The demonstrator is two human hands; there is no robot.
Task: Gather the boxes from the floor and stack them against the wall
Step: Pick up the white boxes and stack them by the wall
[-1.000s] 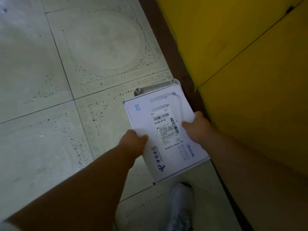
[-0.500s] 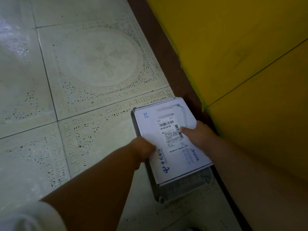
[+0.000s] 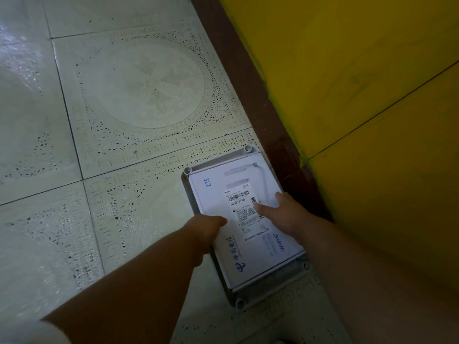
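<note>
Resting flat: white ZTE box [image 3: 231, 219] atop grey enclosure [image 3: 295, 271], long axis along brown skirting [image 3: 260, 95] | left hand [image 3: 206, 228] grips left edge | right hand [image 3: 285, 212] fingers straight, pressing top

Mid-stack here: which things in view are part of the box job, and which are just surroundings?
Part of the job:
- white ZTE box, lying on top
- grey box under it, on the floor beside the wall
- yellow wall
- left hand gripping the white box's edge
- right hand with fingers on its top

Just surroundings:
- patterned floor tiles
- brown skirting
</note>
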